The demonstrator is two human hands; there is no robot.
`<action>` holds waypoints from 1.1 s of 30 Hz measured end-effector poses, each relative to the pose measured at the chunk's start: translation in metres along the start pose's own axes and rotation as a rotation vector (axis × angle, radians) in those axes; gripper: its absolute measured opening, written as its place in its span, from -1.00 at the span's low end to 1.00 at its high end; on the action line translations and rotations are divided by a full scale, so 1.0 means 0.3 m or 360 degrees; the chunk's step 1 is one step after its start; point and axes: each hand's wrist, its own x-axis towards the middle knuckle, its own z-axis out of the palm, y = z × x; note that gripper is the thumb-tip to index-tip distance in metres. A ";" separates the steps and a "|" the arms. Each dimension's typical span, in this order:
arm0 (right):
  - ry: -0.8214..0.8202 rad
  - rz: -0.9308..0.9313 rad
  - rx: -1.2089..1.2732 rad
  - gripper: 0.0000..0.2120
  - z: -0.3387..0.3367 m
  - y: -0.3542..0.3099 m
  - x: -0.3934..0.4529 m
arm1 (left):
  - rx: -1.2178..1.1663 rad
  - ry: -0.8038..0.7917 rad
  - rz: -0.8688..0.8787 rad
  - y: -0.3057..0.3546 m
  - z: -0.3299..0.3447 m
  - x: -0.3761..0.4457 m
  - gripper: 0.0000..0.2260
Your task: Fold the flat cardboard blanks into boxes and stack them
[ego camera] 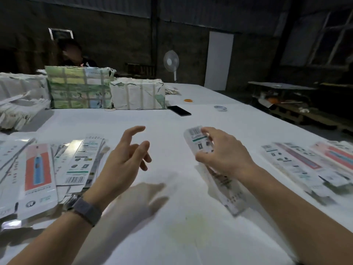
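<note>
Cardboard blank in hand [198, 142]: long narrow printed strip, blurred; far end with barcode up near the fingertips, near end running back toward the body under the wrist and reaching the table [172, 119] surface.
Long axis: roughly away-and-toward the body, tilted slightly so the far end leans left.
Right hand [225, 152]: fingers and thumb curled round the upper part of the strip, gripping it from above; knuckles up.
Left hand [124, 155]: holding nothing, fingers spread and loosely bent, palm turned toward the strip, hovering above the table.
Key relation: strip lies to the right of the left hand, apart from it with bare table between; right hand already on it, left hand the free one and facing its left long edge.
Likely step: probably bringing the free hand across to the strip's left edge to start opening or squaring it; a judgement only, fold state unreadable in the blur.
Flat blanks, left pile [40, 169]: loose fanned heap just beside the left forearm, printed faces up, one with a red panel.
Right-hand pile [305, 165]: similar strips laid in a row, well to the right of the right arm; folded or flat cannot be told.
Wrapped bundles [78, 87]: taped packs at the table's far left.
Watch point: single-handed grip near one end leaves the long tail free to swing or bend.
</note>
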 end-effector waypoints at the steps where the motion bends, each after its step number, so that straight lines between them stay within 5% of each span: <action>1: -0.0049 0.0101 -0.0227 -0.25 -0.024 0.067 0.002 | 0.0043 0.0015 0.0005 -0.003 -0.002 0.000 -0.75; 9: -0.0241 0.0665 -0.0971 -0.58 -0.167 0.455 0.012 | 0.0350 -0.0110 0.0048 -0.014 0.031 -0.015 -0.84; 14: -0.0137 0.0519 -0.1236 -0.63 -0.136 0.404 0.042 | 0.0568 -0.0365 0.0019 -0.023 0.033 -0.013 -0.88; 19: -0.0154 0.0144 -0.0632 -0.58 0.032 0.129 0.060 | 0.0818 -0.0426 0.0045 -0.021 0.027 -0.016 -0.89; 26: -0.0133 -0.0331 0.0209 -0.70 0.306 -0.282 0.058 | 0.1160 -0.0130 -0.0106 -0.021 -0.025 0.011 -0.82; 33: -0.0003 -0.0516 0.0569 -0.75 0.421 -0.297 0.015 | 0.1788 -0.0142 -0.0633 -0.053 -0.162 0.024 -0.50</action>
